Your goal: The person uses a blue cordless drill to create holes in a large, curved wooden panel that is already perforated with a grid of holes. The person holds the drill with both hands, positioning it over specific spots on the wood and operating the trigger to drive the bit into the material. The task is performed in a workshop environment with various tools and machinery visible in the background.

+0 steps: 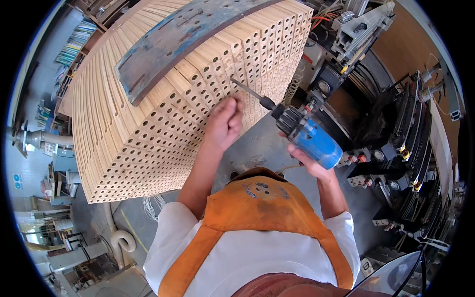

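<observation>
My right hand point(308, 157) grips a blue power drill point(319, 143) by its handle. A long thin bit point(250, 91) sticks out of the black chuck, pointing up and left at the front face of a large stack of pale wooden pieces point(163, 136). The bit's tip appears close to the face; whether it touches is unclear. My left hand point(226, 121) is closed beside that face, just below the bit, its fingers curled together. Whatever it may hold is hidden. Rows of round, dark-rimmed holes cover the stack's face.
A worn blue-grey curved board point(168, 47) lies on top of the stack. Black machinery with gauges point(381, 153) stands at the right. A beige hose point(121, 240) coils on the floor at lower left. Shelves with stacked items point(76, 44) line the left side.
</observation>
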The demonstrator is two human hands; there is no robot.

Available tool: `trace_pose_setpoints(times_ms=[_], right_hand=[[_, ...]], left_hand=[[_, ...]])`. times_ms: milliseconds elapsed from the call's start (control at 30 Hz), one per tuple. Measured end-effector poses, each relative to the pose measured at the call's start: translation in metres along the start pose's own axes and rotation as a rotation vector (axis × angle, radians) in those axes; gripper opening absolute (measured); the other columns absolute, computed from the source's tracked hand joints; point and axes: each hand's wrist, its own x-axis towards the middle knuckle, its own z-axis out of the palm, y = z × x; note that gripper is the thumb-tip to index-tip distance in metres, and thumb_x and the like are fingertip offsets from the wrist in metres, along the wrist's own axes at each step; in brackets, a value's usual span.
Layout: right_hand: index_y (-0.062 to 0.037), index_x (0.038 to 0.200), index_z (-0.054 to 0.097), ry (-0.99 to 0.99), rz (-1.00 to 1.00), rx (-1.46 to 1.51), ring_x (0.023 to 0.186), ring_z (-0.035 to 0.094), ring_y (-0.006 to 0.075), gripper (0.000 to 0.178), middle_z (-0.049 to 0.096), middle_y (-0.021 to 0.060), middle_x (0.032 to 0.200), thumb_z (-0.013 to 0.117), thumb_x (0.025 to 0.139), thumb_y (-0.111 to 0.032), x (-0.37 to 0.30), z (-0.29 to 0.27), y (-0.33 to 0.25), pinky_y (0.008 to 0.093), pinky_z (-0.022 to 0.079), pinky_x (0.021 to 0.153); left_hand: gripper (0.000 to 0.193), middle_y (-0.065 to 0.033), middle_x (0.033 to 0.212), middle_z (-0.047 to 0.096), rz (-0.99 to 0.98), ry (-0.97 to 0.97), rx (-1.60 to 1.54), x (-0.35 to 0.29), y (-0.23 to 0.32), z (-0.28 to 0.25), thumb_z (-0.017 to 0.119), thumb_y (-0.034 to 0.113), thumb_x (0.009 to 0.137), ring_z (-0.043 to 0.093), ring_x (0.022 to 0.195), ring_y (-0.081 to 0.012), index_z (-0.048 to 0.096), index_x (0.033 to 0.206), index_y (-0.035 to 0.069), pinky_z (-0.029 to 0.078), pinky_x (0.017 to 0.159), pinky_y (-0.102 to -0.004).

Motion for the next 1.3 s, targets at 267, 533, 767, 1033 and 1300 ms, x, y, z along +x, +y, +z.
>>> trace_pose_setpoints(times_ms=[267,533,767,1033,1300], right_hand=[[-0.0037,0.109,0.064,-0.198,0.211,0.449,0.088,0.062,0.0138,0.031,0.069,0.0051,0.098,0.073,0.08,-0.012,-0.003,-0.043,0.014,0.0291,0.05,0.077],[-0.0063,0.125,0.054,-0.064,0.026,0.151,0.094,0.061,0.0139,0.044,0.067,0.0045,0.106,0.07,0.084,-0.009,0.004,-0.016,0.01,0.029,0.049,0.081],[-0.0057,0.11,0.063,-0.027,0.126,0.383,0.079,0.058,0.0088,0.027,0.068,0.0023,0.096,0.07,0.085,-0.011,0.036,0.01,-0.006,0.0264,0.049,0.069],[-0.0076,0.107,0.065,0.028,0.052,-0.016,0.081,0.064,0.015,0.026,0.069,0.0048,0.091,0.071,0.083,-0.012,0.034,0.01,-0.008,0.0307,0.051,0.071],[-0.0072,0.104,0.066,-0.011,-0.239,-0.248,0.083,0.067,0.0251,0.026,0.069,0.0099,0.092,0.073,0.08,-0.014,0.038,0.007,-0.009,0.0335,0.052,0.073]], left_hand=[[0.025,0.003,0.077,0.05,0.052,-0.216,0.124,0.009,0.011,0.014,0.047,0.029,0.1,0.035,0.05,-0.0003,0.057,0.107,0.007,0.028,0.042,-0.0151],[0.029,0.0038,0.073,0.049,0.137,-0.005,0.226,0.031,0.019,0.046,0.047,0.033,0.1,0.035,0.049,-0.0021,0.058,0.11,0.008,0.028,0.042,-0.016],[0.036,0.0025,0.084,0.053,0.27,-0.095,-0.015,0.04,0.018,0.051,0.043,0.035,0.101,0.041,0.059,-0.0032,0.05,0.127,0.011,0.031,0.045,-0.0155],[0.024,0.0,0.09,0.056,0.041,-0.052,0.095,0.031,0.004,0.036,0.05,0.01,0.095,0.049,0.068,-0.0061,0.055,0.117,0.002,0.038,0.052,-0.0184],[0.02,0.0027,0.076,0.051,-0.518,-0.097,0.024,0.007,-0.084,-0.039,0.048,0.023,0.099,0.046,0.057,-0.0036,0.056,0.099,0.005,0.033,0.042,-0.0169]])
